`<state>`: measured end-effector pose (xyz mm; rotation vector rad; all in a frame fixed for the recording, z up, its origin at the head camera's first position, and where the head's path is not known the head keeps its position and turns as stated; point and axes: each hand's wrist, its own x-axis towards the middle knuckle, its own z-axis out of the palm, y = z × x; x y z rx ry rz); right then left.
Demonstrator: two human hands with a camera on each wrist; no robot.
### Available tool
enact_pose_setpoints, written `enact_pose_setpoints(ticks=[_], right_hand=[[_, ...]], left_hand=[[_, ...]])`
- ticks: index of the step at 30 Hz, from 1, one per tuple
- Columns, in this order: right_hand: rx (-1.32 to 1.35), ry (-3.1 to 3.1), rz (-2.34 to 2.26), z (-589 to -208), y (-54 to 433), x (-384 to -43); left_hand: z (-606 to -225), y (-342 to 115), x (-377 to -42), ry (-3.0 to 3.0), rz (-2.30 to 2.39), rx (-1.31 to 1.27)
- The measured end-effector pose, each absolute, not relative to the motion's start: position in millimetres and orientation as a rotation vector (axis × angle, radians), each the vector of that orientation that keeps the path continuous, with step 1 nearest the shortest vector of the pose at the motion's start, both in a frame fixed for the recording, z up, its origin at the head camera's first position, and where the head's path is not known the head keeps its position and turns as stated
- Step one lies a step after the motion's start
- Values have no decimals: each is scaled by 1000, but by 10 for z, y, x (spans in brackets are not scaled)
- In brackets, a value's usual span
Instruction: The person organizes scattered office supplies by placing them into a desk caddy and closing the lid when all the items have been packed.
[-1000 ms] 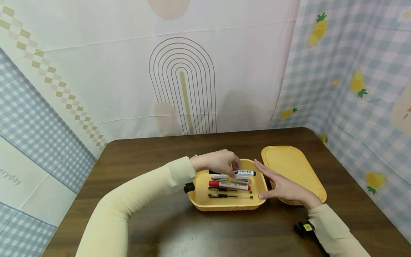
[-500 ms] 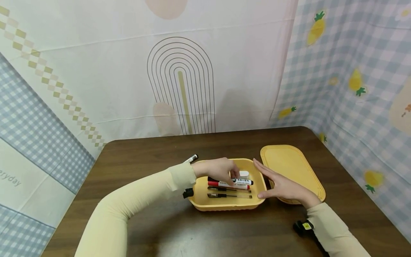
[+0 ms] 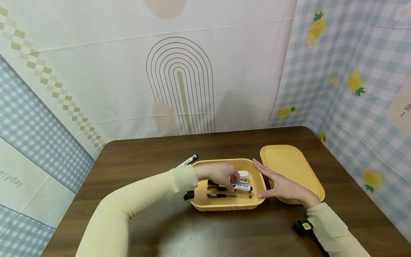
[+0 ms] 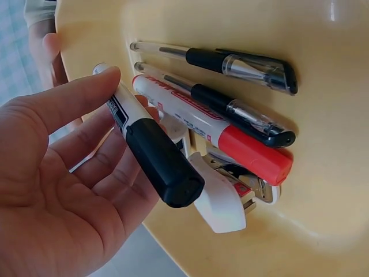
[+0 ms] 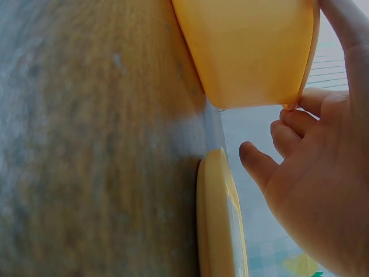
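My left hand (image 3: 221,173) reaches over a yellow plastic box (image 3: 205,202) and pinches a white whiteboard marker (image 4: 161,158) with a black cap between thumb and fingers. Inside the box, beneath it, lie a red-capped marker (image 4: 256,153) and two clear gel pens (image 4: 245,69) with black caps, side by side. White staplers (image 4: 219,202) lie behind the red marker, partly covered by it and by the held marker. At the box's right end my right hand (image 3: 282,185) rests against the rim, thumb and fingers spread; some fingertips touch the rim in the right wrist view.
A yellow lid (image 3: 289,164) lies flat on the dark wooden table (image 3: 154,150), just right of the box. Another white marker (image 3: 189,160) with a black end lies behind the box's left corner, partly hidden by my left sleeve. A patterned curtain hangs behind the table.
My left hand has moved the black-capped marker towards the near side of the box, from over the staplers to over the red marker. The right hand stays at the rim.
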<state>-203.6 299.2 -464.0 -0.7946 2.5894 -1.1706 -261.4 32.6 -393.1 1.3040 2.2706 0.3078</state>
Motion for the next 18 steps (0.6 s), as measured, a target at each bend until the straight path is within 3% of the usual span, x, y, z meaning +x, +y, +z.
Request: enact_pose_setpoints(ticks=[18], right_hand=[[-789, 2587, -1167, -4650, 2997, -2031]], left_hand=[[-3996, 329, -2612, 2251, 249, 1258]])
